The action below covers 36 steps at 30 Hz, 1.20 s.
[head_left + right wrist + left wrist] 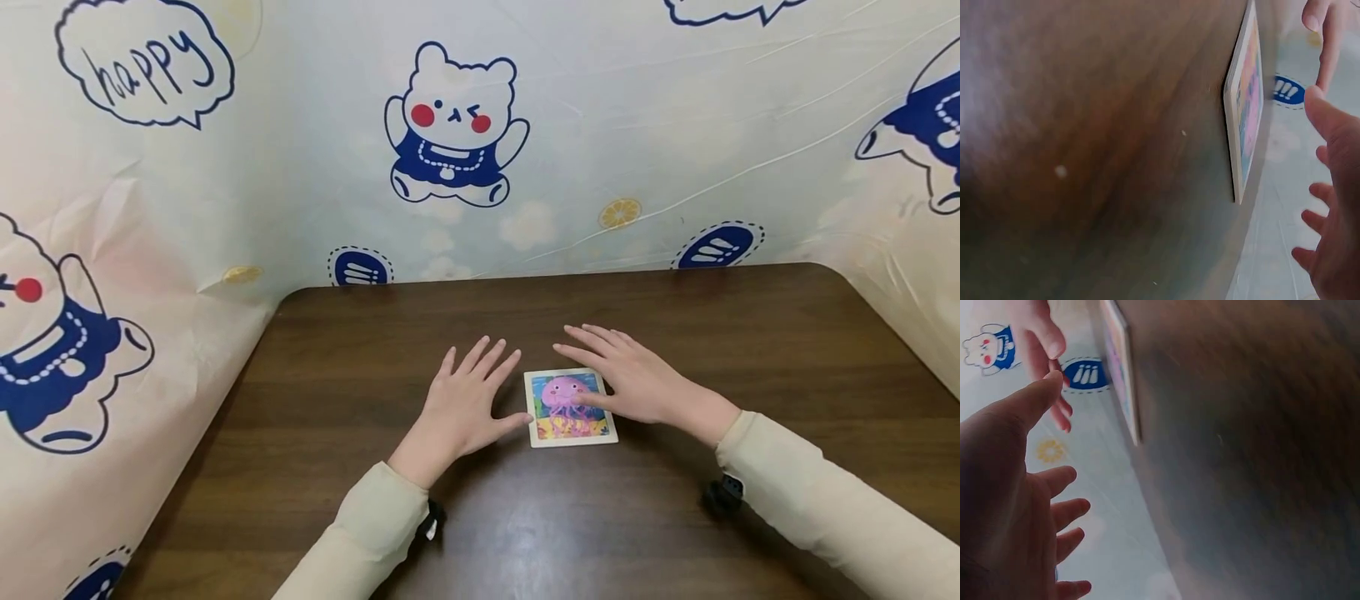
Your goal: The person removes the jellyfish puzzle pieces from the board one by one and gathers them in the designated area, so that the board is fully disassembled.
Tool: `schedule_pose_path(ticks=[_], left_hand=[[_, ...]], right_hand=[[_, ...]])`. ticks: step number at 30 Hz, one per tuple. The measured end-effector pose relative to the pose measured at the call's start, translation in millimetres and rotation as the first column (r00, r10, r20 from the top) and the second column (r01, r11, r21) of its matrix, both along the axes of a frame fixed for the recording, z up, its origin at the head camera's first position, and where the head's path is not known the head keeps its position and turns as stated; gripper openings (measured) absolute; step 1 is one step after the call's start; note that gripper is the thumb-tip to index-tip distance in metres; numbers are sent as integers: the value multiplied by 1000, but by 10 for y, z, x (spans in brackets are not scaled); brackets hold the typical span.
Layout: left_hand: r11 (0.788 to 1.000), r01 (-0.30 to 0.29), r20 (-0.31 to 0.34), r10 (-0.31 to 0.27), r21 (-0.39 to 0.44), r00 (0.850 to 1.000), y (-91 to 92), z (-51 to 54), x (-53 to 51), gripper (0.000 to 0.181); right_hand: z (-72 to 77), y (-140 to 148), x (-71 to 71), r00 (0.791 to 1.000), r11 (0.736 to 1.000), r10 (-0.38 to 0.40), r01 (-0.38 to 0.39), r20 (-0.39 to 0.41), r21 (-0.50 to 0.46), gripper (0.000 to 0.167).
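Note:
A square picture board with a pink jellyfish (562,392) lies flat on the brown table, its pale frame also seen in the left wrist view (1124,375) and the right wrist view (1235,125). Left of it, the left hand (465,408) is spread with straight fingers, the thumb tip by the board's left edge. The right hand (637,379) reaches in from the right, fingers extended and thumb over the picture. Both wrist views show the hands (1010,487) (1341,187) raised off the table, holding nothing.
The dark brown wooden table (337,350) has rounded back corners. A pale cloth (300,167) with bear drawings and lettering hangs behind and at both sides. Dark bands sit at both wrists, under the cream sleeves (825,492).

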<state>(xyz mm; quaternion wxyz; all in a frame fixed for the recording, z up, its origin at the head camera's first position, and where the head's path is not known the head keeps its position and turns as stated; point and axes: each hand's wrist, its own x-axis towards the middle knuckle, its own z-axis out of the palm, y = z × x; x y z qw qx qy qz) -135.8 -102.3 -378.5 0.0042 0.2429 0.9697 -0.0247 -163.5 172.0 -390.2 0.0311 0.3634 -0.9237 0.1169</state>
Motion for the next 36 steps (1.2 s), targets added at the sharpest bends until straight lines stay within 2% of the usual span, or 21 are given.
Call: schedule_pose_path(ticks=[5,10,15,18,21,29,36], left_hand=[[1000,18,133,-21,23,991,11,-22,-80,91],[992,30,278,-64,126,958,33,-39,-116,96],[984,4,368,-70,178,927,105,-45,-129,97],[983,-11,411,-65,181,909,149,-61,-137,99],[982,-25,428,-59,187,902,177,-79,-144,102],[967,-38,416,-72,250,906,146,-111,-136,104],[964,-54,416,-61,260,907,146,-128,-139,105]], right_hand=[[49,-43,-48,997,999,37,-37,65,1,71],[43,-120,-68,991,998,56,-58,122,13,66],[22,-207,-80,985,996,76,-82,155,30,62],[12,-233,-89,983,996,80,-86,163,34,60],[12,-238,-110,984,996,79,-85,158,32,59],[-12,-261,-210,984,988,146,-150,99,31,48],[-26,-311,-260,978,979,184,-190,99,66,41]])
